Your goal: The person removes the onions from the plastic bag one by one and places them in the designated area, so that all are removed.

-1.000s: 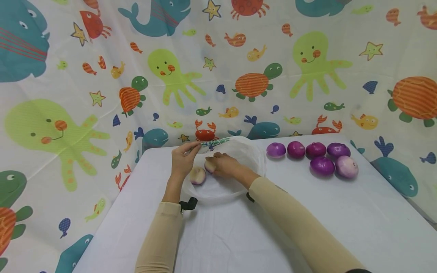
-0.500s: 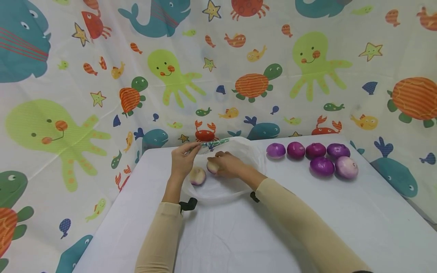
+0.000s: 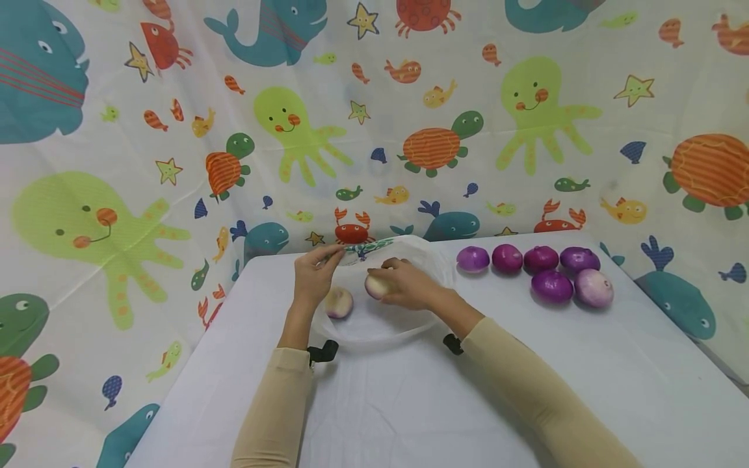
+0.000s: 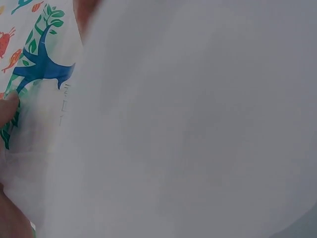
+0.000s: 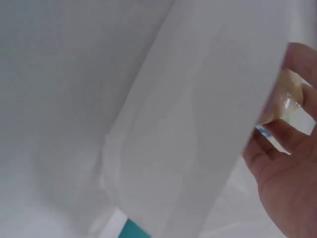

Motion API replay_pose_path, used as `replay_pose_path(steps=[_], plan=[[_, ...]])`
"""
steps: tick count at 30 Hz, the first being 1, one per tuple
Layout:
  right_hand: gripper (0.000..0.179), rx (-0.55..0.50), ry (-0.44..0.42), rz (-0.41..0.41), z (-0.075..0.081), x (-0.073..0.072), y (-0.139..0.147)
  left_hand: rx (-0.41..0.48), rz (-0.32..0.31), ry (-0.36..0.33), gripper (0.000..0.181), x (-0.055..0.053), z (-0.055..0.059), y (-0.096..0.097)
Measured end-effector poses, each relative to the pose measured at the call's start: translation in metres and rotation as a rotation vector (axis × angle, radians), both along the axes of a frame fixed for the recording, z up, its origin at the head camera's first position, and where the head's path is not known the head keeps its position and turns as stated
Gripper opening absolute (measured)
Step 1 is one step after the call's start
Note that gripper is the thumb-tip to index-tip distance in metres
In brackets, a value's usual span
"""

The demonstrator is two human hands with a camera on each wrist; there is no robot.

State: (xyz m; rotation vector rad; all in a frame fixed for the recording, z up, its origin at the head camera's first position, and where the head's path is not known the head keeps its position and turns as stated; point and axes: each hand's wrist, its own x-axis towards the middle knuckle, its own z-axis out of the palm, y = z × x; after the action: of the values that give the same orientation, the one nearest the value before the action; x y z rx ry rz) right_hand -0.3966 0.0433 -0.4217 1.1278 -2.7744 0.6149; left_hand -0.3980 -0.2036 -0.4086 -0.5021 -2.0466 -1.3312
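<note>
A white, thin plastic bag (image 3: 374,331) with a green and blue print lies spread open on the table. At its back left rim, my left hand (image 3: 313,276) pinches the edge between thumb and fingers. My right hand (image 3: 409,285) reaches inside the bag and grips a pale onion (image 3: 376,287) with a purple edge. A second pale onion (image 3: 338,303) rests in the bag, to the left of the held one. In the right wrist view the bag's film (image 5: 188,109) covers much of the scene, and the gripped onion (image 5: 288,96) shows glossy and pale. White film (image 4: 188,124) nearly fills the left wrist view.
Right of the bag, several purple onions (image 3: 552,286) sit grouped on the white-covered table (image 3: 398,403); a paler onion (image 3: 594,288) is at their front right. A curtain (image 3: 380,97) printed with sea animals hangs behind the table and along its left side.
My right hand has moved slightly right and up with the onion in its grip. The left hand, the bag's rim and the other onions have kept their places.
</note>
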Motion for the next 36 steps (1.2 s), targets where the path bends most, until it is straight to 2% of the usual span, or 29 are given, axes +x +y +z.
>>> replay_pose_path(steps=[5, 11, 15, 23, 27, 36], plan=[[0.069, -0.063, -0.037, -0.010, 0.008, 0.011, 0.017, -0.018, -0.002, -0.013, 0.014, 0.000, -0.001, -0.001], [0.071, -0.083, -0.110, -0.006, 0.017, 0.022, 0.027, -0.053, 0.016, -0.006, 0.015, 0.002, -0.001, -0.002], [0.067, -0.089, -0.141, -0.008, 0.021, 0.026, 0.030, -0.045, 0.005, 0.001, 0.014, 0.001, -0.002, -0.003], [0.064, -0.098, -0.086, 0.045, 0.030, 0.036, 0.036, -0.030, -0.014, -0.008, 0.015, 0.002, 0.000, -0.002], [0.063, -0.105, -0.056, 0.050, 0.035, 0.039, 0.039, -0.034, -0.010, -0.016, 0.015, 0.004, 0.000, -0.002], [0.061, -0.145, 0.005, 0.040, 0.039, 0.038, 0.047, -0.019, 0.015, 0.016, 0.015, 0.000, -0.002, 0.001]])
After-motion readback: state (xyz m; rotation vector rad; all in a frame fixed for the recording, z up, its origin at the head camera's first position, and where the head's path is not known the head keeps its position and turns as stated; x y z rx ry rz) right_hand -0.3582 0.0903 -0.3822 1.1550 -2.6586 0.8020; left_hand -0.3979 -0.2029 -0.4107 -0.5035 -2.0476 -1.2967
